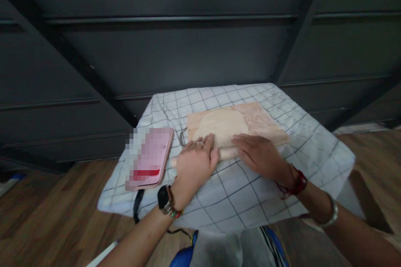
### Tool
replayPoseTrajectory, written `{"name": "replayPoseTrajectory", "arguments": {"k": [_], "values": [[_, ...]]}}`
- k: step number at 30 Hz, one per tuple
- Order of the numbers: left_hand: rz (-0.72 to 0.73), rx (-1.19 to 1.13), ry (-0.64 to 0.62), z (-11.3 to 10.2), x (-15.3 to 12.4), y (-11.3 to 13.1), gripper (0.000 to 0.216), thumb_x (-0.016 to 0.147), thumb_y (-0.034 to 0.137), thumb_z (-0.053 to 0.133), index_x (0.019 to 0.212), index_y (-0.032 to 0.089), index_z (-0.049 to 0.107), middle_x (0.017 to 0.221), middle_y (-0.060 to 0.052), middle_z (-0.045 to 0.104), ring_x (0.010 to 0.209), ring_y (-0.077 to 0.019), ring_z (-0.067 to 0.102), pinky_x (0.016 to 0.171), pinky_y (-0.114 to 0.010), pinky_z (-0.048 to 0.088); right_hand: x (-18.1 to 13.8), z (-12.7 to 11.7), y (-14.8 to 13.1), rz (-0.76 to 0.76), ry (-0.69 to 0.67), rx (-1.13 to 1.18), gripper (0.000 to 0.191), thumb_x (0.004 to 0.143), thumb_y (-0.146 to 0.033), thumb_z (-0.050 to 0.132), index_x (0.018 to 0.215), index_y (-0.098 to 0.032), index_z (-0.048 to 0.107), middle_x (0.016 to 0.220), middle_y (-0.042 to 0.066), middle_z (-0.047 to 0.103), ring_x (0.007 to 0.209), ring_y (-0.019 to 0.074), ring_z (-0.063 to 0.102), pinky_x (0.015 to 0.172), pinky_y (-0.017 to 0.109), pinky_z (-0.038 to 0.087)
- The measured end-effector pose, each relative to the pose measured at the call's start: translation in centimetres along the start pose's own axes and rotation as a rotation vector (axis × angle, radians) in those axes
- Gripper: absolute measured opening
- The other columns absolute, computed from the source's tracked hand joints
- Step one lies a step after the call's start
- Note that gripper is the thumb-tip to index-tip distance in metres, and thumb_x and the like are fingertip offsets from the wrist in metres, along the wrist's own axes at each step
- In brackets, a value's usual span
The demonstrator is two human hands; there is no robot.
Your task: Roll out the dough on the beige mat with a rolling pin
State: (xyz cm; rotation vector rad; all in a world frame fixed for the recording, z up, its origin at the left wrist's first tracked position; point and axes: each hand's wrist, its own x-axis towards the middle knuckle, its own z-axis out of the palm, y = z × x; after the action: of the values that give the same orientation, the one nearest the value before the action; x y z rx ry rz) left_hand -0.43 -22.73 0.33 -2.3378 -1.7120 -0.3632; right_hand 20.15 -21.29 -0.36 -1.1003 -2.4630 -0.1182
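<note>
A flat round of pale dough (223, 127) lies on a wooden board (263, 121) on a low table covered by a white checked cloth (238, 192). A wooden rolling pin (226, 153) lies across the board's near edge, mostly hidden under my hands. My left hand (194, 166), with a ring and a watch on the wrist, lies flat on the pin's left part, fingers stretched out. My right hand (260, 155), with red thread and a bangle at the wrist, presses flat on the pin's right part.
A pink phone (150, 156) in a case lies on the cloth left of the board. A dark metal frame and wall (200, 50) rise behind the table. Wooden floor (56, 212) surrounds it. A black cord (137, 208) hangs off the near left edge.
</note>
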Motion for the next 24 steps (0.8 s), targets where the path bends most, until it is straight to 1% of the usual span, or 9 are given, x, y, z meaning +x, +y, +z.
{"name": "replayPoseTrajectory", "arguments": {"k": [2, 5, 10, 12, 14, 16, 20, 22, 24], "values": [[0.004, 0.01, 0.019, 0.0, -0.6, 0.3, 0.043, 0.092, 0.033, 0.036, 0.123, 0.013, 0.057, 0.104, -0.012, 0.069, 0.096, -0.0252, 0.065, 0.087, -0.038, 0.049, -0.7, 0.2, -0.4, 0.014, 0.018, -0.002, 0.03, 0.088, -0.023, 0.044, 0.112, -0.015, 0.061, 0.119, 0.01, 0.064, 0.11, 0.0212, 0.059, 0.092, 0.036, 0.048], [0.024, 0.022, 0.052, 0.2, -1.4, 0.6, 0.041, 0.091, 0.032, 0.037, 0.119, 0.013, 0.06, 0.099, -0.012, 0.07, 0.093, -0.0246, 0.066, 0.084, -0.036, 0.05, -1.3, 0.2, -0.5, 0.014, 0.014, 0.015, 0.031, 0.086, -0.024, 0.047, 0.114, -0.015, 0.059, 0.122, 0.009, 0.062, 0.113, 0.0208, 0.056, 0.093, 0.035, 0.047], [-0.025, 0.043, 0.06, 0.2, -1.1, 0.5, 0.04, 0.093, 0.033, 0.035, 0.118, 0.015, 0.061, 0.094, -0.011, 0.071, 0.091, -0.0234, 0.066, 0.08, -0.034, 0.051, 0.4, 0.1, 0.4, -0.004, -0.015, 0.001, 0.032, 0.09, -0.035, 0.048, 0.113, -0.017, 0.061, 0.119, 0.009, 0.064, 0.11, 0.0223, 0.058, 0.091, 0.037, 0.048], [-0.022, 0.023, 0.046, 0.1, -0.1, 0.0, 0.041, 0.094, 0.031, 0.033, 0.12, 0.015, 0.06, 0.107, -0.011, 0.069, 0.105, -0.0244, 0.062, 0.088, -0.035, 0.049, 1.8, 0.3, 1.2, -0.002, -0.022, -0.028, 0.034, 0.091, -0.038, 0.046, 0.114, -0.017, 0.061, 0.118, 0.009, 0.064, 0.111, 0.0231, 0.058, 0.092, 0.038, 0.047], [-0.004, 0.0, 0.023, 0.1, 1.4, -0.8, 0.042, 0.094, 0.031, 0.032, 0.122, 0.016, 0.058, 0.128, -0.012, 0.058, 0.123, -0.0269, 0.049, 0.098, -0.039, 0.043, 3.4, 0.8, 2.2, -0.008, -0.033, -0.059, 0.036, 0.093, -0.036, 0.042, 0.115, -0.015, 0.061, 0.119, 0.01, 0.064, 0.113, 0.0226, 0.056, 0.095, 0.038, 0.046], [-0.001, -0.016, -0.018, 0.4, 3.3, -1.8, 0.044, 0.095, 0.033, 0.029, 0.127, 0.016, 0.055, 0.14, -0.011, 0.046, 0.132, -0.029, 0.038, 0.103, -0.045, 0.037, 5.1, 1.5, 3.3, -0.047, -0.067, -0.082, 0.034, 0.094, -0.031, 0.039, 0.114, -0.015, 0.062, 0.12, 0.009, 0.063, 0.116, 0.0217, 0.054, 0.097, 0.038, 0.045], [-0.039, -0.013, -0.106, 1.3, 6.9, -3.8, 0.047, 0.096, 0.03, 0.024, 0.134, 0.014, 0.047, 0.144, -0.014, 0.04, 0.133, -0.03, 0.034, 0.103, -0.051, 0.034, 8.1, 2.4, 4.7, -0.03, -0.076, -0.077, 0.026, 0.092, -0.024, 0.042, 0.104, -0.018, 0.065, 0.119, 0.006, 0.063, 0.117, 0.0223, 0.051, 0.099, 0.039, 0.042], [-0.044, -0.017, -0.205, 1.5, 7.9, -4.3, 0.047, 0.096, 0.03, 0.023, 0.135, 0.015, 0.046, 0.144, -0.015, 0.039, 0.133, -0.0309, 0.034, 0.101, -0.053, 0.035, 8.8, 2.3, 4.7, 0.012, -0.048, -0.068, 0.025, 0.092, -0.024, 0.044, 0.104, -0.017, 0.064, 0.121, 0.009, 0.061, 0.118, 0.0242, 0.049, 0.1, 0.04, 0.041], [-0.023, -0.041, -0.328, 1.4, 7.7, -4.1, 0.047, 0.097, 0.031, 0.022, 0.136, 0.018, 0.045, 0.144, -0.014, 0.039, 0.133, -0.0312, 0.035, 0.099, -0.053, 0.038, 8.5, 2.0, 4.4, 0.005, -0.055, -0.064, 0.024, 0.091, -0.023, 0.045, 0.103, -0.016, 0.065, 0.122, 0.009, 0.061, 0.119, 0.0244, 0.049, 0.1, 0.04, 0.041]]}}
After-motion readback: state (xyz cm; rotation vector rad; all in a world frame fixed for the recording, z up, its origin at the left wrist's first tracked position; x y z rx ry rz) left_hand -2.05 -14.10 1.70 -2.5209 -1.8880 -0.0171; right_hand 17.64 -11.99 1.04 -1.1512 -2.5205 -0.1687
